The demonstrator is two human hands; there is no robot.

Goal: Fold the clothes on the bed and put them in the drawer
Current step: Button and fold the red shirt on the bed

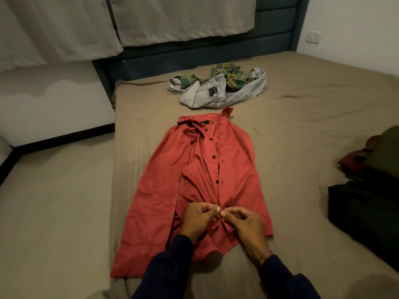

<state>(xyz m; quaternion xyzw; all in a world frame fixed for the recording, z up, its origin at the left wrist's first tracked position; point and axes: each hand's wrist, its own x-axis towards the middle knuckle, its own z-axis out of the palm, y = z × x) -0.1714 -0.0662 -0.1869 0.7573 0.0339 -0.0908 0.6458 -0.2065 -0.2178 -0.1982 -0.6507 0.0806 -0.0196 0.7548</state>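
Observation:
A red button-up shirt (pixel 226 169) lies front side up and lengthwise on the tan bed (pixel 302 130), collar at the far end, black buttons down its middle. My left hand (pixel 199 216) and my right hand (pixel 241 221) meet over the lower part of the placket, each pinching the red cloth at a button near the hem. The cloth bunches between my fingers. Farther up the bed a pair of grey jeans (pixel 216 93) lies crumpled together with a green plaid garment (pixel 233 75).
A stack of folded dark clothes (pixel 371 180), olive, maroon and black, sits at the bed's right edge. A blue padded headboard (pixel 216 50) and white curtains (pixel 86 24) stand behind the bed. The floor (pixel 54 201) lies to the left. No drawer is in view.

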